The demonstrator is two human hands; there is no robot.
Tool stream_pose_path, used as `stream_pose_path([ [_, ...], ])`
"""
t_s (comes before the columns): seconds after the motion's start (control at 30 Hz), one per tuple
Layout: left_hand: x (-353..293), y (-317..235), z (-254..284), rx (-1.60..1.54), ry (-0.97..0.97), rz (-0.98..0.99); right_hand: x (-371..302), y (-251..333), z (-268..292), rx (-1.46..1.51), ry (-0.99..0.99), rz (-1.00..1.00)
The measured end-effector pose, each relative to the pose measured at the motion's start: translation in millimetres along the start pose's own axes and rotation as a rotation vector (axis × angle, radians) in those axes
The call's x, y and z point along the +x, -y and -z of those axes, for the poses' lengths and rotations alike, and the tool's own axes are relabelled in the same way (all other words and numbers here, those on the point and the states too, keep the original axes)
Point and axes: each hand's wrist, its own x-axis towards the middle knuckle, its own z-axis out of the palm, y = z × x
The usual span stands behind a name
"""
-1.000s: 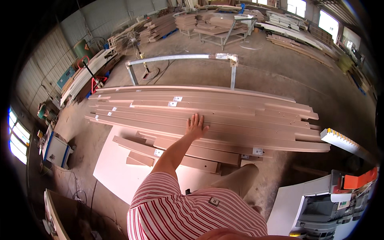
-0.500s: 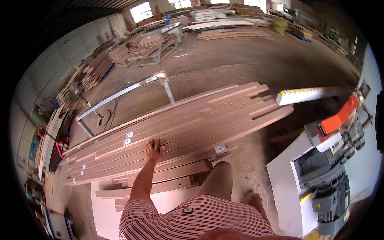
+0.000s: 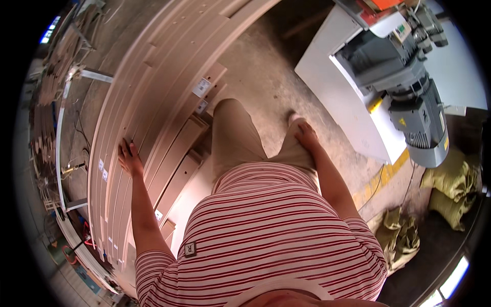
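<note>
Head view: long brown planks (image 3: 148,107) run fore-and-aft left of the striped shirt (image 3: 281,220), under the nearer left hand (image 3: 131,159), fingers spread, with the right hand (image 3: 307,136) ahead of it, grip impossible to tell.

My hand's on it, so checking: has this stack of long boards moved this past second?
No. The stack of boards still lies alongside the metal frame, with no clear shift either way; the view itself has turned.
</note>
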Motion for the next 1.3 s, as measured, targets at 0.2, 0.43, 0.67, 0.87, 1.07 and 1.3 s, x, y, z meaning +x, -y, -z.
stream_pose_path([
  [0.2, 8.1, 4.2, 2.5, -0.025, 0.033, 0.019, -25.3, 42.4, 27.0, 0.084, 0.087, 0.113],
  [0.43, 10.4, 16.9, -9.4, 0.003, -0.034, -0.152, -115.9, 129.0, 83.6, 0.309, 0.608, 0.298],
  [0.67, 6.6, 9.9, 5.4, -0.139, 0.039, -0.27, -165.4, 104.9, 105.2, 0.34, 0.577, 0.257],
  [0.87, -123.2, -189.4, 43.8, -0.677, 0.461, -0.691, -164.2, 110.2, 116.0, 0.313, 0.572, 0.213],
  [1.07, -197.8, -354.0, 67.1, -0.362, 1.308, -1.429, -149.4, 98.5, 110.6, 0.297, 0.655, 0.219],
  [1.3, -197.9, -371.3, 65.2, -0.162, 1.618, -1.437, -143.4, 89.0, 113.5, 0.303, 0.659, 0.241],
])
